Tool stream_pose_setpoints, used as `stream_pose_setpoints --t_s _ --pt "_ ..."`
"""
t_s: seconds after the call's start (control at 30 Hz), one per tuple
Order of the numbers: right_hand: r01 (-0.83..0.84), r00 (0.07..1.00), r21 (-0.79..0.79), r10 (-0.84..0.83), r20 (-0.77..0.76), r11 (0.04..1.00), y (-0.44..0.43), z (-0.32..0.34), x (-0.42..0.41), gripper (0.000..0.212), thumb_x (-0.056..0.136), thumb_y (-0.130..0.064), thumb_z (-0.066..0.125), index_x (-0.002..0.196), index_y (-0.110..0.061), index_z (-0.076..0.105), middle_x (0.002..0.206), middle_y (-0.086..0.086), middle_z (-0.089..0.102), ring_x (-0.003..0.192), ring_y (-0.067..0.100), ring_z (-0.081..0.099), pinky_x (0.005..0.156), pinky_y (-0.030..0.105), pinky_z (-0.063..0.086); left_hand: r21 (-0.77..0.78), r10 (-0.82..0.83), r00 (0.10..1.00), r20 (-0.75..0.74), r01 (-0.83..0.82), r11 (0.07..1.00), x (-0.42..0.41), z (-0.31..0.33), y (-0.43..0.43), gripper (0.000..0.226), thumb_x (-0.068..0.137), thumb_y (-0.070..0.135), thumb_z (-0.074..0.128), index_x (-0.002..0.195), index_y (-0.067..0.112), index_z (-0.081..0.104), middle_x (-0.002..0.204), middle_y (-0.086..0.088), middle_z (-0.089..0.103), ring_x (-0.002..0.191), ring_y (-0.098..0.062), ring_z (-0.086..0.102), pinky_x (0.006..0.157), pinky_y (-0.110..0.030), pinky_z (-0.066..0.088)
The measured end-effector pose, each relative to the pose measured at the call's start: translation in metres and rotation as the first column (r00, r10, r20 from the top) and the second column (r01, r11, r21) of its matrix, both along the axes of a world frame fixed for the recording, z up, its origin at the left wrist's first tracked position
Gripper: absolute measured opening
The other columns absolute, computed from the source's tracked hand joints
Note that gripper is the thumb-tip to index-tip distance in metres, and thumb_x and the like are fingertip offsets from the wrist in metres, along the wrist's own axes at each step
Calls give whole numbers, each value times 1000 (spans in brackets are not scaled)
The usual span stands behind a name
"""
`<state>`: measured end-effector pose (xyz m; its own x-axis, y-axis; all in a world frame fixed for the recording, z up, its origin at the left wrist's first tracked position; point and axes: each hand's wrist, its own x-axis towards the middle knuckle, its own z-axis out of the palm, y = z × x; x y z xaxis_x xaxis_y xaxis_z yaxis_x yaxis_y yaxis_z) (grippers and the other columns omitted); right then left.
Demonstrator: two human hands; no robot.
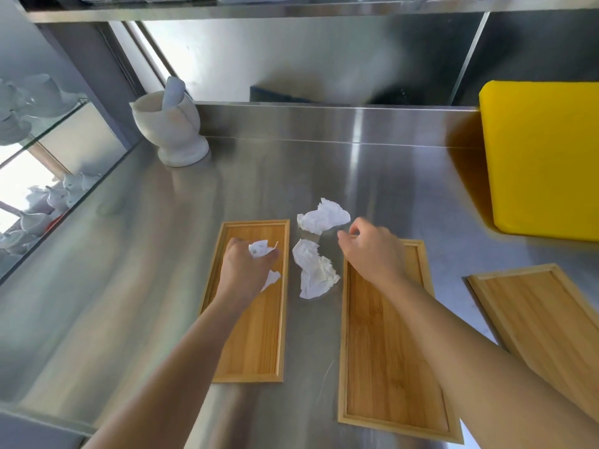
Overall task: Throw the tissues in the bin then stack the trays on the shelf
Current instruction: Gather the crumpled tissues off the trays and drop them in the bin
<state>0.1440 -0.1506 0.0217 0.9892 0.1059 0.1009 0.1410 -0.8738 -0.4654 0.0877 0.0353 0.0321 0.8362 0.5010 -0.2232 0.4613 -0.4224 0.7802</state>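
Note:
Three flat wooden trays lie on the steel counter: a left tray (256,345), a middle tray (385,377) and a right tray (547,322). My left hand (241,270) is over the left tray's far end, closed on a crumpled white tissue (259,249). Two more crumpled tissues lie on the counter between the left and middle trays, a far tissue (324,217) and a near tissue (312,270). My right hand (369,249) hovers over the middle tray's far end, fingers apart and curled, just right of the far tissue. No bin is in view.
A white stone mortar with pestle (171,131) stands at the back left. A yellow cutting board (544,157) leans at the back right. A steel shelf (291,8) runs overhead. White crockery (42,196) sits behind glass on the left.

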Motion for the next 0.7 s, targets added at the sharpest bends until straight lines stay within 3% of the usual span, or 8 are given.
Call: stream_pose_setpoints --t_s 0.1,0.2,0.3,0.43,0.5,0.6,0.7 --pt "-60 998 -154 57 -25 986 10 -5 1 38 91 -48 41 97 -13 54 72 -1 58 65 18 54 49 24 36 2 -35 999 -24 35 999 23 -2 10 52 87 34 61 129 6 49 121 -12 63 102 -31 64 74 -40 53" --pt "-64 998 -219 57 -41 974 16 -7 1 42 89 -53 42 101 -14 51 75 1 63 64 19 53 48 25 35 172 -276 957 -86 287 942 51 5 6 35 93 23 51 125 10 54 129 -14 60 113 -29 60 85 -31 48" --pt "-73 997 -258 63 -48 963 26 -8 -4 49 88 -57 38 103 -12 51 74 2 60 65 20 55 47 25 32 242 -376 927 -9 367 898 78 7 1 25 90 14 51 113 4 55 109 -19 65 100 -37 61 80 -40 47" --pt "-57 996 -320 73 41 946 45 -22 -6 62 86 -60 38 126 -13 44 97 7 69 85 26 66 45 25 29 323 -566 820 -81 559 764 111 -9 -4 36 90 11 49 125 14 48 117 -15 59 102 -36 59 78 -35 45" --pt "-48 996 -340 71 54 939 53 -27 -9 67 84 -65 38 128 -15 45 108 6 67 96 25 64 55 26 37 372 -623 777 -87 606 703 120 -13 -7 39 92 21 50 131 23 45 123 -14 56 104 -37 58 81 -36 45" --pt "-55 998 -311 59 3 949 56 -31 -16 64 82 -65 43 124 -17 50 117 7 64 108 26 58 82 34 46 494 -698 671 -250 708 505 127 -20 -12 49 92 39 49 138 34 33 125 -13 52 107 -40 59 87 -42 48" --pt "-51 999 -337 51 -7 940 57 -38 -15 53 79 -56 55 116 -17 58 104 8 69 98 27 61 84 37 45 512 -692 476 -542 841 177 132 -29 -15 50 93 48 43 139 33 32 131 -11 50 113 -37 57 86 -42 49"
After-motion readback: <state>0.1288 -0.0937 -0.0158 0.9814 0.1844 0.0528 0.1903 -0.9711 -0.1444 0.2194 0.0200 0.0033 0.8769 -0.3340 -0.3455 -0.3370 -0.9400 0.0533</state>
